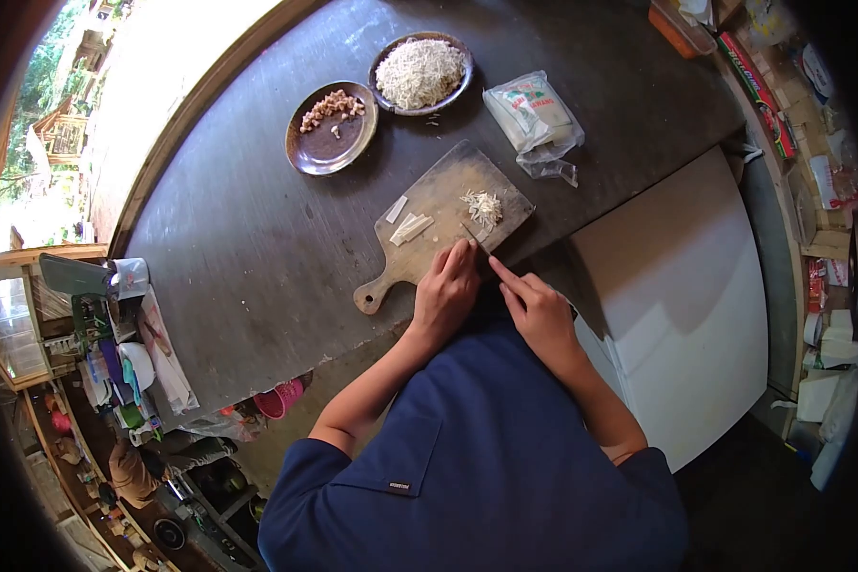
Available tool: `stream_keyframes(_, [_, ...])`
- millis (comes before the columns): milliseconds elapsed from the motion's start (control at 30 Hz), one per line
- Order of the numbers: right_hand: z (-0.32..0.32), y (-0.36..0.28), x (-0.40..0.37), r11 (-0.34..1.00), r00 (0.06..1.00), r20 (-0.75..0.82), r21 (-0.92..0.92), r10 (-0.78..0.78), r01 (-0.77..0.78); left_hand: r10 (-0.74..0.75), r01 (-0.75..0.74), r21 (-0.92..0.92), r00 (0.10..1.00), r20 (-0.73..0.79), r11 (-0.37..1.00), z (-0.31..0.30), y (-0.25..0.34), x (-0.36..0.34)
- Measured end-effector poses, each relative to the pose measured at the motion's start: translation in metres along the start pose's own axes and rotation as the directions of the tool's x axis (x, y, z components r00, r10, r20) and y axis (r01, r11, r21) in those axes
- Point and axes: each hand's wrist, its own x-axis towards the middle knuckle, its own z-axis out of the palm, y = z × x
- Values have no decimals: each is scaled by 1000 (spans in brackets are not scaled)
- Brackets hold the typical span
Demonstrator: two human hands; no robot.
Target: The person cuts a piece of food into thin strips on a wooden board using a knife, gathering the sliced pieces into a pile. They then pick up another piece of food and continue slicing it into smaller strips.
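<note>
A wooden cutting board (436,195) with a short handle lies on the dark table. My right hand (541,313) grips a knife (473,235), index finger stretched along it, its tip over the board's near edge. Close beside the blade, my left hand (445,288) presses curled fingers down at that same edge; whatever is under the fingertips is hidden. A small heap of thin pale strips (482,207) sits just beyond the knife. Several flat pale slices (411,228) lie on the board's left part, with one more slice (397,209) apart from them.
On the dark table (257,257), a brown plate (326,155) holds small brown pieces, and a bowl (388,99) is heaped with pale shreds. A plastic packet (534,114) lies to the right. Below it stands a white surface (682,305). Cluttered shelves (829,248) line the right side.
</note>
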Motion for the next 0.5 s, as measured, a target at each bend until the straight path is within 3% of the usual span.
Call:
stream_keyframes(100, [4,-10,24,1000,1000,22,-11,17,-17,57,-59,89,998,26,994,4,-5,-3])
stream_keyframes(333, [-12,-11,-4,998,996,70,-35,52,-50,55,-59,96,997,47,994,2,-4,-4])
stream_keyframes(500, [5,-7,16,1000,1000,10,-1,5,-4,68,-70,98,997,29,993,6,-7,-6])
